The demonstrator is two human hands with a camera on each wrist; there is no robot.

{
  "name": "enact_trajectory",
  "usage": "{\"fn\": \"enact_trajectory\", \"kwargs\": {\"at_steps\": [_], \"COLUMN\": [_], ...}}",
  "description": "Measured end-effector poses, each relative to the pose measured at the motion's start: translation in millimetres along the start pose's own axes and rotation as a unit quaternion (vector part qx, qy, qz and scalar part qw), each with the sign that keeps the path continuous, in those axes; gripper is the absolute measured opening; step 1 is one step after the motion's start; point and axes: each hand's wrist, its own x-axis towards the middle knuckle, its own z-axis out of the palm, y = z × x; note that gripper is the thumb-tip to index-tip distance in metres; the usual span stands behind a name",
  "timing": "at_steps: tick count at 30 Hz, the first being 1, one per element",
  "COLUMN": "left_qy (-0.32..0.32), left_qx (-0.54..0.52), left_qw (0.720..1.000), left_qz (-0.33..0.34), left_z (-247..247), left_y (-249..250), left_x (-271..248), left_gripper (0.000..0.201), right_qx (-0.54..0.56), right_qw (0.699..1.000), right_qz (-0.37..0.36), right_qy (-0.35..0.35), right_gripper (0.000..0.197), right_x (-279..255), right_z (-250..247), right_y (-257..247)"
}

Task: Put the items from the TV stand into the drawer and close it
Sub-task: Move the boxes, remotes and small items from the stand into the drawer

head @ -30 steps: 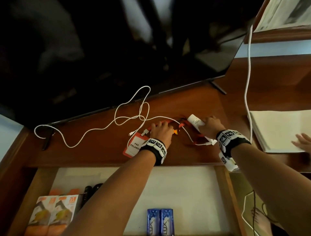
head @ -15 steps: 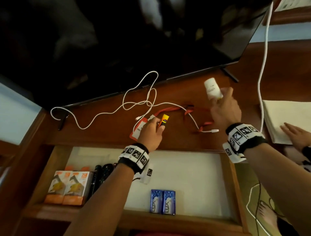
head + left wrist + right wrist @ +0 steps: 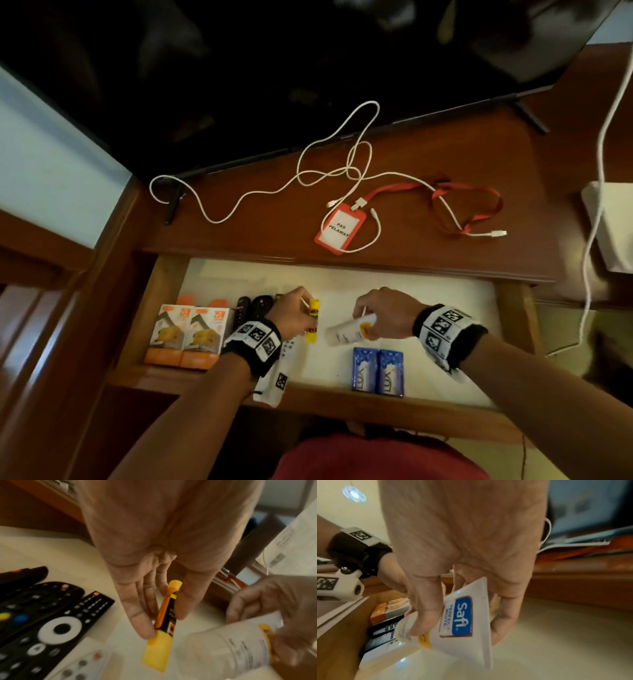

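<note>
White-lined and pulled fully out, the drawer (image 3: 445, 308) is sitting nearest me, and I am lowering both hands into it: my left hand (image 3: 291, 315) is pinching the yellow marker (image 3: 313, 320) just beside the remotes (image 3: 253, 306), while my right hand (image 3: 383, 313) is curling round the white tube (image 3: 349, 330) above the blue soap boxes (image 3: 378, 376). I am aiming to set each flat on bare lining before letting go, so neither rolls. Farther back on the bench (image 3: 462, 144), the red badge (image 3: 337, 228) and white cable (image 3: 308, 171) are waiting.
</note>
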Motion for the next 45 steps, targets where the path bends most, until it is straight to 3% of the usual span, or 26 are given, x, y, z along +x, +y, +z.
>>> {"fn": "enact_trajectory", "kwargs": {"at_steps": [10, 13, 17, 21, 24, 27, 29, 34, 38, 41, 43, 45], "left_qy": [-0.095, -0.101, -0.097, -0.100, -0.094, -0.082, -0.088, -0.104, -0.077, -0.038, 0.025, 0.099], "left_qx": [0.125, 0.129, 0.156, 0.186, 0.206, 0.248, 0.262, 0.241, 0.231, 0.193, 0.134, 0.076], "left_qw": [0.987, 0.986, 0.982, 0.976, 0.973, 0.965, 0.960, 0.963, 0.969, 0.980, 0.991, 0.990], "left_qz": [-0.032, -0.025, -0.035, -0.046, -0.048, -0.040, -0.044, -0.059, -0.046, -0.038, -0.007, 0.059], "left_z": [17.2, 20.6, 24.8, 28.8, 33.4, 37.4, 38.8, 33.4, 24.6, 2.9, -17.0, -35.6], "left_y": [-31.7, -33.1, -32.2, -29.0, -29.3, -32.5, -31.7, -26.0, -18.5, 6.0, 30.7, 61.0], "left_x": [26.9, 32.6, 35.9, 37.7, 37.6, 40.6, 42.5, 32.8, 27.8, 24.6, 22.0, 18.8], "left_gripper": [0.041, 0.051, 0.046, 0.035, 0.040, 0.024, 0.033, 0.020, 0.025, 0.015, 0.012, 0.015], "right_qx": [-0.032, -0.012, 0.004, -0.001, -0.031, -0.071, -0.074, -0.063, -0.036, 0.044, 0.092, 0.142], "right_qw": [0.989, 0.993, 0.993, 0.996, 0.997, 0.996, 0.996, 0.997, 0.998, 0.994, 0.978, 0.942], "right_qz": [0.033, 0.062, 0.102, 0.085, 0.075, 0.050, 0.041, 0.034, 0.044, 0.044, 0.038, 0.045], "right_qy": [-0.139, -0.098, -0.051, -0.001, 0.015, 0.024, 0.024, 0.038, 0.033, 0.090, 0.184, 0.300], "right_gripper": [0.034, 0.055, 0.083, 0.079, 0.080, 0.077, 0.077, 0.072, 0.072, 0.046, 0.024, 0.017], "right_x": [65.3, 80.1, 91.1, 91.9, 91.7, 92.6, 93.7, 91.4, 82.6, 68.0, 55.0, 41.0], "right_z": [21.2, 27.3, 45.0, 60.4, 64.2, 65.6, 68.7, 74.0, 73.2, 59.8, 38.3, 7.8], "right_y": [-42.4, -43.6, -44.8, -44.6, -46.2, -49.6, -50.3, -47.8, -41.0, -36.1, -31.3, -23.7]}}
